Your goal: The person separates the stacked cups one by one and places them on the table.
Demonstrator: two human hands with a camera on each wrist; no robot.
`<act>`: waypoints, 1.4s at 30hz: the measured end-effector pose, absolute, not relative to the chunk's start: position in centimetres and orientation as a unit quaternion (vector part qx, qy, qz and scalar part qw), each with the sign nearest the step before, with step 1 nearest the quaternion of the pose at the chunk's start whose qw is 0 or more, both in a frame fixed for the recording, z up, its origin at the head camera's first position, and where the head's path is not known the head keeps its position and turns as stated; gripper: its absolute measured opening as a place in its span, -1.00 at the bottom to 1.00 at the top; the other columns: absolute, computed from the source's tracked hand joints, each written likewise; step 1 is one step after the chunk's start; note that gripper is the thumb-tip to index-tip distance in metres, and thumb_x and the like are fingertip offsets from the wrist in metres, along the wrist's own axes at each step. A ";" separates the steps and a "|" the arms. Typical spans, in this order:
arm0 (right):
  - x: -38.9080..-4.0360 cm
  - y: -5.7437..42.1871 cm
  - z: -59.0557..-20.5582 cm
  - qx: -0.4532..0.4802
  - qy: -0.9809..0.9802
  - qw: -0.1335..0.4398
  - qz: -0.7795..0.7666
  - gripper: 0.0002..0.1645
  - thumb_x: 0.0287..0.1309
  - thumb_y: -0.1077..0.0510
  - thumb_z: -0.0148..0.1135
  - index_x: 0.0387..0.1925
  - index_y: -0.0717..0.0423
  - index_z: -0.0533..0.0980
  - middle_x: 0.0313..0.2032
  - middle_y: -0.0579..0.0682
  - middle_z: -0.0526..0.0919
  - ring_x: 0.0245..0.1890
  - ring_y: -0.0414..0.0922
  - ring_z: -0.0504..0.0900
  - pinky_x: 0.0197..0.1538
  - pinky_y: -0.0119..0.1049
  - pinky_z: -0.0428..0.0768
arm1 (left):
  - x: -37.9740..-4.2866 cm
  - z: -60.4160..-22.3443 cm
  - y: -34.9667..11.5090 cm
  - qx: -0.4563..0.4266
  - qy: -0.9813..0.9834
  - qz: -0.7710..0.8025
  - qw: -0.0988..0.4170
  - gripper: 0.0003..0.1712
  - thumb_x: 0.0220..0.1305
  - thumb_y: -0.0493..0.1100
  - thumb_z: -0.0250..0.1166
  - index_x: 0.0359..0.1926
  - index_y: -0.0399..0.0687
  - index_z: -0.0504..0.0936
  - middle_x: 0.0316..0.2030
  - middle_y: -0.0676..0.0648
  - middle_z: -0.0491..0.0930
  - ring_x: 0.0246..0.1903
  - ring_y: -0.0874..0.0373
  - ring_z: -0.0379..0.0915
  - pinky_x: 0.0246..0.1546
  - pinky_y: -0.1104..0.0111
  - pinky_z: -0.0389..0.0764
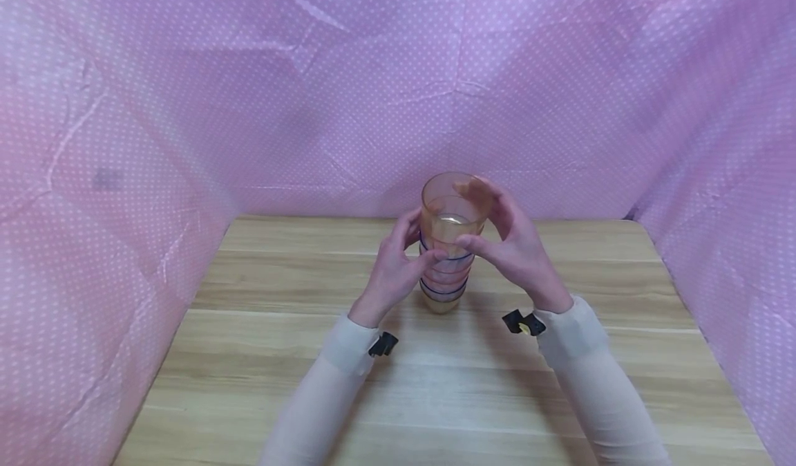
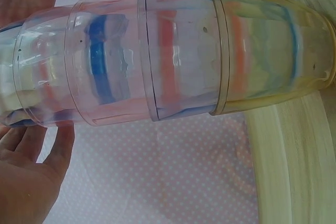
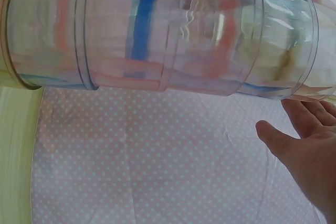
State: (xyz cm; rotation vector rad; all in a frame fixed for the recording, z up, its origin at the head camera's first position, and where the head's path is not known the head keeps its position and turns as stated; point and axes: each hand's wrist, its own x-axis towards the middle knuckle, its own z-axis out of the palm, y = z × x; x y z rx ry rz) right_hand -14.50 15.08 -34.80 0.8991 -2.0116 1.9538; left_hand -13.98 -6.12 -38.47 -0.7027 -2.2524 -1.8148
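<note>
A tall stack of nested clear plastic cups (image 1: 444, 276) stands upright on the wooden table, narrow end down. Its tinted cups show yellow, blue and pink bands; the left wrist view has the yellow bottom cup (image 2: 273, 51) at its right. My left hand (image 1: 398, 262) grips the stack's upper part, thumb in front and fingers round the far side. Around the orange-yellow top cup (image 1: 454, 203) curls my right hand (image 1: 516, 238), its fingers behind the wall and thumb near the front. In the right wrist view, the right hand (image 3: 310, 145) lies below the stack's upper end.
The wooden table (image 1: 249, 369) has light and brown grain. Pink dotted cloth (image 1: 373, 106) hangs behind it and along both sides, close to the table's edges. Each wrist carries a pale cuff with a small black device (image 1: 383, 344).
</note>
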 end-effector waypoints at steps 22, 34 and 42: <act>-14.1 13.9 -33.0 0.335 -0.588 0.149 0.721 0.00 0.07 0.02 0.60 0.45 0.22 0.31 0.34 0.27 0.49 0.41 0.13 0.41 0.55 -0.02 0.26 | -13.9 -38.6 -6.0 -0.239 -0.745 -0.616 0.091 0.19 0.13 0.54 0.23 0.46 -0.28 0.31 0.36 -0.30 0.48 0.33 -0.12 0.46 0.33 0.14 0.55; -13.1 14.0 -31.6 0.330 -0.514 0.180 0.771 -0.05 0.01 0.12 0.64 0.39 0.25 0.37 0.32 0.23 0.53 0.41 0.11 0.43 0.51 -0.04 0.34 | -13.9 -38.7 -6.0 -0.239 -0.748 -0.612 0.093 0.21 0.14 0.57 0.19 0.44 -0.32 0.32 0.41 -0.28 0.42 0.35 -0.12 0.44 0.34 0.14 0.54; -12.3 14.5 -30.9 0.327 -0.498 0.203 0.777 -0.06 0.01 0.16 0.65 0.37 0.32 0.38 0.32 0.29 0.52 0.41 0.15 0.42 0.53 0.05 0.31 | -13.8 -38.8 -6.0 -0.239 -0.745 -0.617 0.089 0.14 0.15 0.51 0.23 0.47 -0.23 0.32 0.41 -0.17 0.46 0.34 -0.06 0.46 0.34 0.15 0.53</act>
